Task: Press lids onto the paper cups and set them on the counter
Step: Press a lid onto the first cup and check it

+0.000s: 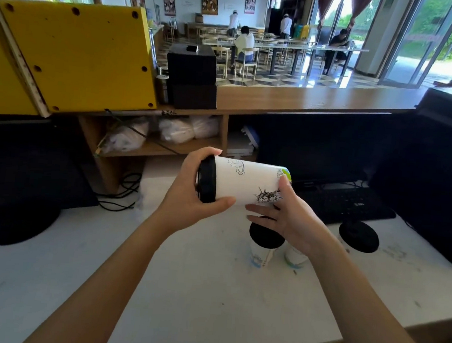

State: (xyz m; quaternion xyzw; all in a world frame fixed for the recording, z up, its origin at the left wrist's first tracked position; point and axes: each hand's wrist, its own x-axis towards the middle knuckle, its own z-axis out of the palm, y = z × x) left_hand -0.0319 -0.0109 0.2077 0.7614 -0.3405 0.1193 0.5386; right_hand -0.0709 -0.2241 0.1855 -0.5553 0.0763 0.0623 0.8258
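Note:
A white paper cup (248,182) with black drawings lies on its side in the air above the white counter (184,276). A black lid (207,179) caps its left end. My left hand (190,193) wraps around the lidded end. At the cup's base my right hand (283,219) rests against its lower side, fingers partly spread. Below, a lidded cup (265,242) stands on the counter. Beside it a second cup (295,255) is mostly hidden by my right wrist. A third lidded cup (359,236) stands further right.
A black keyboard (346,205) and monitor (321,146) sit behind the cups. Another black monitor (24,171) with cables stands at left. A yellow box (77,56) and black box (192,74) sit on the raised wooden counter (306,99). People sit in the room beyond.

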